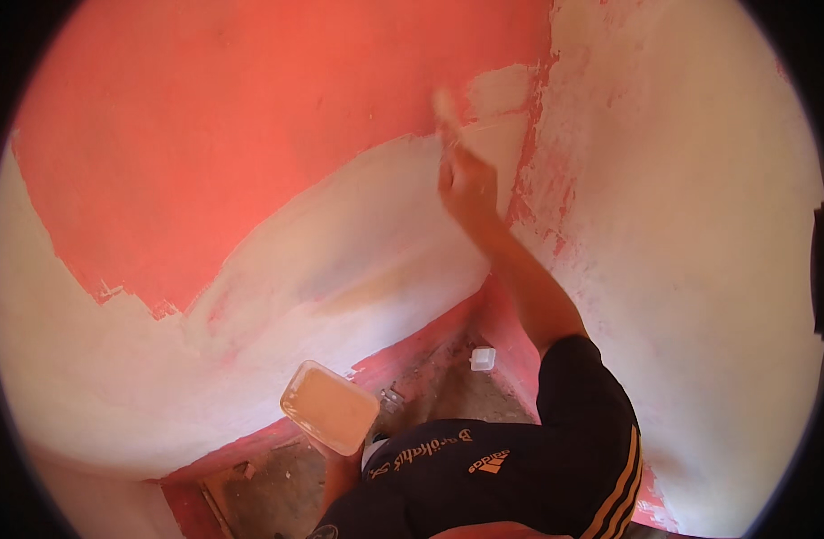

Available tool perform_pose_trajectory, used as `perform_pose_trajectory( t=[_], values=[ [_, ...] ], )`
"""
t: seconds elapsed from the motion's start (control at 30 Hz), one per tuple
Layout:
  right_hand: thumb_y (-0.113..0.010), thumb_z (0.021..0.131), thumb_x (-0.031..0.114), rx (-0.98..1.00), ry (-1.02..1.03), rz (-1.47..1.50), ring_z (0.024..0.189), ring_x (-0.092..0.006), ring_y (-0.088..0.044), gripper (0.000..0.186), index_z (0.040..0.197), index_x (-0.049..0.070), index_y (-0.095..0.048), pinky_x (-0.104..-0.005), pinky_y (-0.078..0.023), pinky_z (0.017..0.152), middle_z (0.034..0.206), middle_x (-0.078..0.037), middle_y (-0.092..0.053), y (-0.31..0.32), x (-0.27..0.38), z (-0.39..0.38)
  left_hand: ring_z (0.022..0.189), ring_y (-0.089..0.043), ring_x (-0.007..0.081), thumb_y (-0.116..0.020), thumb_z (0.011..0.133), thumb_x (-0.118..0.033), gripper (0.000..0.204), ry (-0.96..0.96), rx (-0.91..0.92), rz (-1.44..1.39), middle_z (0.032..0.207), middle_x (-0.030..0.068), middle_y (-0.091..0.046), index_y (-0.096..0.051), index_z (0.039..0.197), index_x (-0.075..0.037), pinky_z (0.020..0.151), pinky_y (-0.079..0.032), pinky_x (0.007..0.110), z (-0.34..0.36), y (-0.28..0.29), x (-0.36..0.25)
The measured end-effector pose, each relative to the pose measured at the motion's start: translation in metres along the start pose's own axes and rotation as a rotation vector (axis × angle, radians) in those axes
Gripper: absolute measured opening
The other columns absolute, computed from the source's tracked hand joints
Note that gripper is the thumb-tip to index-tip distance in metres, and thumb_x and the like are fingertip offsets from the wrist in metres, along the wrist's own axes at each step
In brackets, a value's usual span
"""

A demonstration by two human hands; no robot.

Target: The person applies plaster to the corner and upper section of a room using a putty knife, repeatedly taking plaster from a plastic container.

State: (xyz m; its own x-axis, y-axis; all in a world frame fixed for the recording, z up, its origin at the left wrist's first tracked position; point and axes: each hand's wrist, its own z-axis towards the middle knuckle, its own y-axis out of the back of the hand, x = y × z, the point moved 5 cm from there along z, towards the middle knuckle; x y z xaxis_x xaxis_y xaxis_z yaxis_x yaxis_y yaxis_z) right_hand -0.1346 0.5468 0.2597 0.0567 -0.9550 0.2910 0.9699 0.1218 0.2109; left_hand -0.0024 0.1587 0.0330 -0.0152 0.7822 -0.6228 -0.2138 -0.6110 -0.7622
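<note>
A room corner is seen from above. A rectangular plastic tub [285, 395] of beige paste [331, 406] is held up at the near centre by the left hand [338, 456]; the fingers are largely hidden beneath it. A slim, pale-ended tool [444, 106], too blurred to be identified, is gripped by the closed right hand [470, 184], raised at the far wall near the corner. Whether the wall is touched cannot be told.

The lower part of the far wall is covered by a pale coat [367, 234], and a small patch is spread beside the corner. The right wall [690, 225] is mostly coated, with red streaks left along the corner. The work is judged partly done: a broad area of red paint [250, 108] is left uncovered above, and plenty of paste appears to be available. A small white container [483, 359] is seen on the floor [273, 494].
</note>
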Motion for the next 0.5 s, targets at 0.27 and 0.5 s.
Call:
perform_pose_trajectory(
  t=[0.27,0.5],
  values=[
    [-0.056,0.091,0.014,-0.044,-0.323,-0.256,0.07,-0.0375,-0.066,0.024,0.11,0.002,-0.066,-0.0455,-0.051,0.062,0.081,-0.02,-0.067,0.035,-0.083,0.03,0.113,-0.06,0.026,-0.054,0.1,-0.041,0.055,-0.017,0.095,0.107,0.126,0.0109,-0.058,-0.04,0.143,-0.01,0.094,-0.052,0.042,-0.005,0.024,0.014],
    [-0.053,0.09,0.007,-0.022,-0.049,0.016,0.074,-0.0377,-0.066,0.025,0.109,-0.001,-0.067,-0.0452,-0.054,0.068,0.084,-0.023,-0.067,0.017,-0.005,-0.012,0.115,-0.059,0.0273,-0.05,0.1,-0.048,0.06,0.048,-0.061,-0.077,0.128,0.0122,-0.057,-0.038,0.144,-0.01,0.095,-0.052,0.042,0.0,0.011,0.005]
  ],
)
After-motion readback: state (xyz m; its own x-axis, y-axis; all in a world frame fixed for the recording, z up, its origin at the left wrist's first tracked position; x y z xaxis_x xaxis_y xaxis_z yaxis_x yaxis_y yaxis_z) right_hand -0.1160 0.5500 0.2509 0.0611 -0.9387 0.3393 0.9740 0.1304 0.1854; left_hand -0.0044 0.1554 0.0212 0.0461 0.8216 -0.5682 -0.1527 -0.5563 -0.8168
